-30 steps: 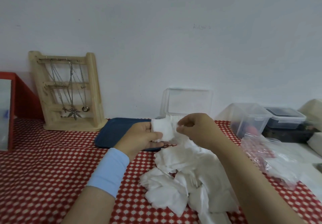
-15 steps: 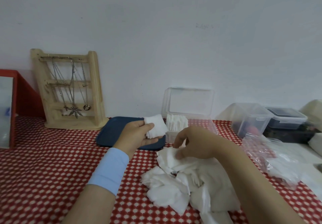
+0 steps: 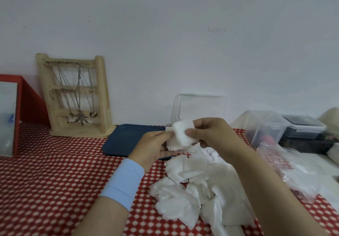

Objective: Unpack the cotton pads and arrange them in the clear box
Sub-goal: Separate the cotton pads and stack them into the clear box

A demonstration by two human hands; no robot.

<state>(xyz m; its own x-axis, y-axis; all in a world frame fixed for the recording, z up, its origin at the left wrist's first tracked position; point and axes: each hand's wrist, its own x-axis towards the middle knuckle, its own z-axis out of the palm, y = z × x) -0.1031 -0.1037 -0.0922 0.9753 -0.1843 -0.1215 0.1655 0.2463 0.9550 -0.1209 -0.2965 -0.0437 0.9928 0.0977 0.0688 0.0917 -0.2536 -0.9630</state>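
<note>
A small stack of white square cotton pads (image 3: 180, 135) is held up between both hands above the table. My left hand (image 3: 156, 146) cradles the stack from below and the left. My right hand (image 3: 212, 133) pinches a pad against the stack with thumb and fingers. A loose heap of cotton pads (image 3: 198, 186) lies on the red checked cloth below my right forearm. The clear box (image 3: 200, 107) stands behind my hands with its lid raised against the wall; its lower part is hidden by them.
A dark blue tray (image 3: 128, 138) lies left of the hands. A wooden necklace stand (image 3: 75, 96) leans on the wall. A red box (image 3: 16, 114) sits far left. Clear lidded containers (image 3: 266, 127) and an empty plastic bag (image 3: 289, 166) are at the right.
My right hand rose from the heap with a pad and brought it onto the stack held in my left hand. The hands now cover the pads standing in the clear box.
</note>
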